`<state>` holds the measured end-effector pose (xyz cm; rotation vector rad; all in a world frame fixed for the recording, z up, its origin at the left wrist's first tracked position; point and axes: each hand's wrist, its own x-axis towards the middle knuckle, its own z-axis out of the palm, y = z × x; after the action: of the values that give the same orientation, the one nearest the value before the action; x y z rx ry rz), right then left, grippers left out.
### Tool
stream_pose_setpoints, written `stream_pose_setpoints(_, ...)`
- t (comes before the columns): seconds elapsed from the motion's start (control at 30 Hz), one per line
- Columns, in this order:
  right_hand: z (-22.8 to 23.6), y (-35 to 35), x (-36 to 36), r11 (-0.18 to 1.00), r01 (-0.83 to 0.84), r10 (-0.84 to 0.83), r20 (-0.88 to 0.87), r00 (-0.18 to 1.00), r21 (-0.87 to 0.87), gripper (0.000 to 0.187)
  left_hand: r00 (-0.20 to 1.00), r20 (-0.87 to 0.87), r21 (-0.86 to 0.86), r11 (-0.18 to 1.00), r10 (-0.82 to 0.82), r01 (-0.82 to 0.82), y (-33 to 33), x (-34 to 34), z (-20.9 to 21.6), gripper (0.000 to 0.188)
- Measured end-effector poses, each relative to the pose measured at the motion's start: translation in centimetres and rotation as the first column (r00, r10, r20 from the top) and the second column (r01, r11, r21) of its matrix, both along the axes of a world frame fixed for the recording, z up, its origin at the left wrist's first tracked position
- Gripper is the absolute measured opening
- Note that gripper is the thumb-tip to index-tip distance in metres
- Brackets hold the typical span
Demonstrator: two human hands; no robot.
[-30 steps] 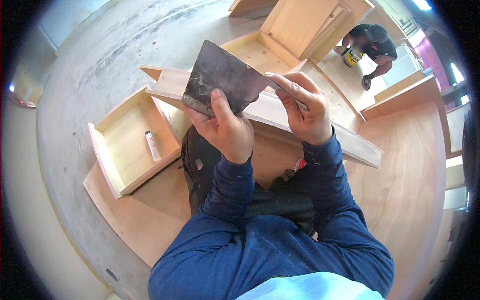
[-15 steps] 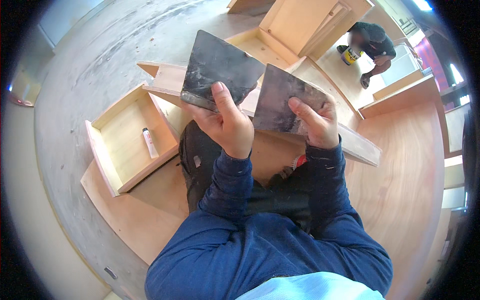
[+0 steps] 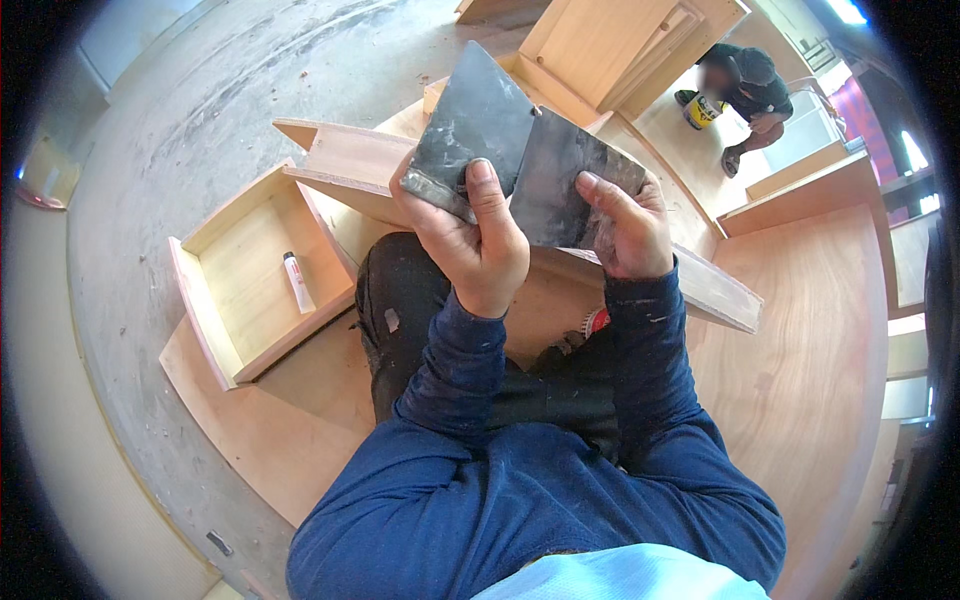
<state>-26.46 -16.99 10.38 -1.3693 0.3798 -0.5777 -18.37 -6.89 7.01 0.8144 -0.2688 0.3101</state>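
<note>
My left hand (image 3: pixel 470 240) grips a dark, four-sided putty spreader (image 3: pixel 475 110) by its smeared lower edge, thumb flat on its face. Its blade is tilted, one corner pointing up and away. In my right hand (image 3: pixel 637 228) is a second dark putty spreader (image 3: pixel 556 165), pinched under the thumb at its pale-crusted right side. The two blades meet or overlap near the middle; whether they actually touch I cannot tell. Fingers of both hands are mostly hidden beneath the blades. Both spreaders are held above a long wooden board (image 3: pixel 350 160) lying across in front of my legs.
To the left, an open wooden drawer (image 3: pixel 262 290) holds a white tube (image 3: pixel 298 282) with a black cap. A cabinet (image 3: pixel 610 50) stands ahead. At the far right a person (image 3: pixel 750 90) crouches by a yellow-and-black bucket (image 3: pixel 703 112). A plywood panel (image 3: pixel 790 380) extends to my right.
My left hand has moved right and its spreader has turned more upright. The right spreader has shifted slightly up and turned. The two blades are closer together.
</note>
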Motion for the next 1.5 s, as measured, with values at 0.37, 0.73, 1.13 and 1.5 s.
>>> stream_pose_setpoints(0.37, 2.3, -0.8, 0.7, 0.993, 0.100, -0.096, 0.052, 0.994, -0.069, 0.027, 0.996, 0.020, 0.139, 0.987, -0.083, 0.080, 1.2, 1.0, -0.1, 0.027)
stream_pose_setpoints(0.73, 3.1, -5.2, 8.5, 0.930, -0.237, 0.215, -0.106, 0.971, -0.282, 0.027, 0.959, 0.221, -0.105, 0.973, -0.178, 0.205, 0.7, -0.2, 0.5, 0.034)
stream_pose_setpoints(1.13, -1.1, 0.3, 19.0, -0.141, -0.322, 0.341, -0.351, 0.872, -0.936, 0.057, 0.966, 0.128, -0.238, 0.939, -0.224, 0.249, 2.1, -1.3, 2.7, 0.032)
stream_pose_setpoints(1.5, -2.6, 1.6, 20.3, -0.535, -0.116, 0.173, -0.243, 0.955, -0.837, 0.066, 0.960, 0.136, -0.244, 0.931, -0.245, 0.272, 1.2, -1.0, 2.5, 0.033)
